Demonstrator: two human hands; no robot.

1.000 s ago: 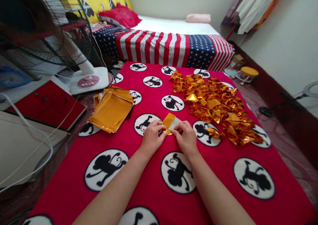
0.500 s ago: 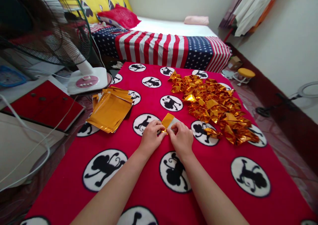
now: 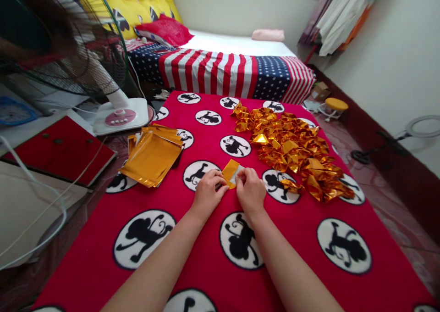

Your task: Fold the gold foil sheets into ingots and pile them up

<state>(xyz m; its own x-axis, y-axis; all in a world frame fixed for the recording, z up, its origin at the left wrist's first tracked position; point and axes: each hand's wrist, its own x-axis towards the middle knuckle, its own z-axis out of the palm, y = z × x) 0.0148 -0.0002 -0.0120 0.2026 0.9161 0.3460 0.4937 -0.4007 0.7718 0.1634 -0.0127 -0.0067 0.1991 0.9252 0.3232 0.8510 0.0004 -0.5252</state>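
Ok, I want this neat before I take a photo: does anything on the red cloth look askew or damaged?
Slightly askew: the stack of gold sheets is uneven, its edges fanned out of line. One folded gold piece juts from the heap toward the right hand. No damage shows.

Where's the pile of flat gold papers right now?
In the head view, the pile of flat gold papers is on the left side of the red cloth, nearer than the fan's base and left of the left hand.

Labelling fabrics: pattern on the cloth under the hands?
Black monkeys in white circles on red cloth; clearest in the head view.
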